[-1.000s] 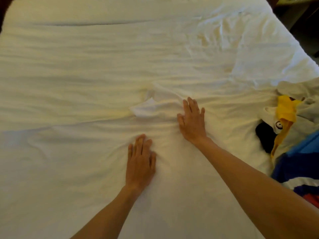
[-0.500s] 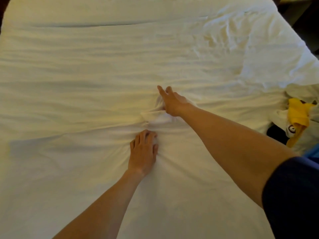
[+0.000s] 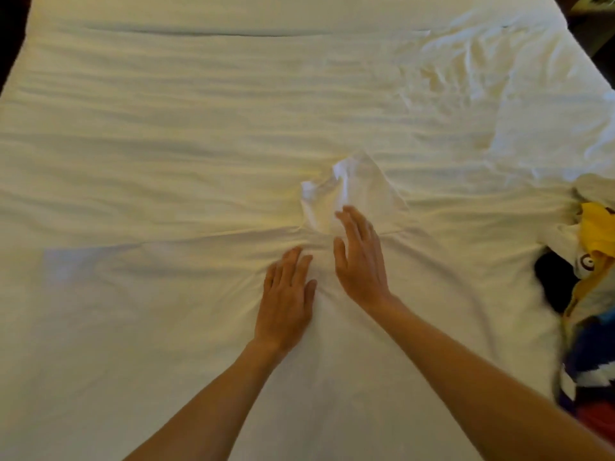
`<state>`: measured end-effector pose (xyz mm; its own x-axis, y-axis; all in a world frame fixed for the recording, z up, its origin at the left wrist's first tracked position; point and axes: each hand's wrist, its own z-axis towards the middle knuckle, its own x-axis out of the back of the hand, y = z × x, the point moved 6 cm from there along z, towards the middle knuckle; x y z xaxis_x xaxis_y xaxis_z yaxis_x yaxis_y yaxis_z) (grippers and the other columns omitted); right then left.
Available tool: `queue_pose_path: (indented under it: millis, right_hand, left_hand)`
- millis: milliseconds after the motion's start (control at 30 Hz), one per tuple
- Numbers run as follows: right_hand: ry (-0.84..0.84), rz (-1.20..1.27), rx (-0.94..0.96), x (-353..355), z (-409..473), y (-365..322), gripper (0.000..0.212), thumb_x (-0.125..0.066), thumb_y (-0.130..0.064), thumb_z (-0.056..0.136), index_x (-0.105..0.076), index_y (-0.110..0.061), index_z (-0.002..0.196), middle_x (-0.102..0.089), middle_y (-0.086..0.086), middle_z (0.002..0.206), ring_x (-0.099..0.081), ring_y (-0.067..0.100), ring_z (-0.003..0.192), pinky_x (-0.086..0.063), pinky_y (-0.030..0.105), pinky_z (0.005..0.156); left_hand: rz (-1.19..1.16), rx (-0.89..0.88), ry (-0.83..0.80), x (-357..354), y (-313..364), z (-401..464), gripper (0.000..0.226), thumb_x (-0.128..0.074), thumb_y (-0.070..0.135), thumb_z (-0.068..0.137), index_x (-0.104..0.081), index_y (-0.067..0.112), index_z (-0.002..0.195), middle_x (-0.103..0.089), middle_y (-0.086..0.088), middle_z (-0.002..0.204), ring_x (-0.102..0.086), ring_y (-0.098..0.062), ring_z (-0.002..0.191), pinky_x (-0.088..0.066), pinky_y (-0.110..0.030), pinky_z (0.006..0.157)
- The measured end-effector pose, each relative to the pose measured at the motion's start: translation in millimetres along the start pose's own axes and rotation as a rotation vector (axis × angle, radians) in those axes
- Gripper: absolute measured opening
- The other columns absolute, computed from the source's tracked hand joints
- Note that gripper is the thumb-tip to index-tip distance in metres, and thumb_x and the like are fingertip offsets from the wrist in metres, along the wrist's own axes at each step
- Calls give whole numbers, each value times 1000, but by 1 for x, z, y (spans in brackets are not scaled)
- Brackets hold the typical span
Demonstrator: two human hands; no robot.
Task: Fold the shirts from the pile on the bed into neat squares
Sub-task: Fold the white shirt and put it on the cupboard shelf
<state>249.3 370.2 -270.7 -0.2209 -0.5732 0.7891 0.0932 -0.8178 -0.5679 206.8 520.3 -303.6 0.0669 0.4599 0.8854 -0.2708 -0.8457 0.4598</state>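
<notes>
1. Bed (image 3: 166, 128): covered in a wrinkled white sheet; it fills nearly the whole view. Creases are heaviest toward the far right corner.
2. White shirt (image 3: 362, 344): spread flat on the bed, near the middle of the near edge. It is almost the same colour as the sheet, so its full outline is hard to trace.
3. A flap of the shirt (image 3: 352, 194) stands up crumpled at the shirt's far end, roughly mid-bed. Which part of the garment it is cannot be told.
4. Left hand (image 3: 286, 301): palm down, fingers straight and close together, lying flat on the shirt just short of the flap. It grips nothing. Fabric is bunched in folds around the fingertips.
5. Right hand (image 3: 361, 257): just beside the left hand and a little farther from the near edge. Fingers extended and relaxed, thumb apart, nothing held. Its fingertips reach the base of the raised flap. Motion blur hides whether the palm touches the cloth.
6. Pile of shirts (image 3: 589, 294): at the right edge of the bed, well apart from both hands. Yellow, black, white and blue fabric is visible, partly cut off by the frame. One white piece carries a small round printed mark.
7. Both forearms are bare and enter from the near edge.
</notes>
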Motion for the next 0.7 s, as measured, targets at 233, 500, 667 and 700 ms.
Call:
queue_pose_path:
  millis: [233,500,667,700]
  right_hand:
    - [-265,-454,-203,-16,-95,51,69,-16,-49,98,-20,-15,158,-9,3,166,-5,22,153,1,64,117]
    - [-386,-315,34,-34,-227,-63,62,-29,-38,100,-26,-11,156,-14,5,165,-10,23,153,-5,62,117]
    - [-400,-465,-234,28,-290,20,65,-24,-43,99,-22,-13,156,-14,6,165,-10,24,152,1,62,117]
    - [-401,-449,-285,43,-300,33,66,-24,-43,99,-22,-11,156,-13,7,165,-9,25,152,1,63,117]
  left_hand:
    - [393,198,-94,50,-132,-75,67,-21,52,99,-23,21,158,-12,-4,166,-10,-21,153,-4,-53,121]
    - [204,-25,-173,35,-24,-181,62,-23,49,102,-19,22,158,-9,-1,166,-7,-21,154,-7,-54,121]
    - [383,216,-250,54,-95,-276,63,-26,50,99,-31,21,155,-18,-9,164,-16,-27,152,-12,-61,117]
    - [418,364,-213,74,-122,-292,66,-24,51,98,-31,17,155,-19,-15,163,-17,-32,151,-12,-65,116]
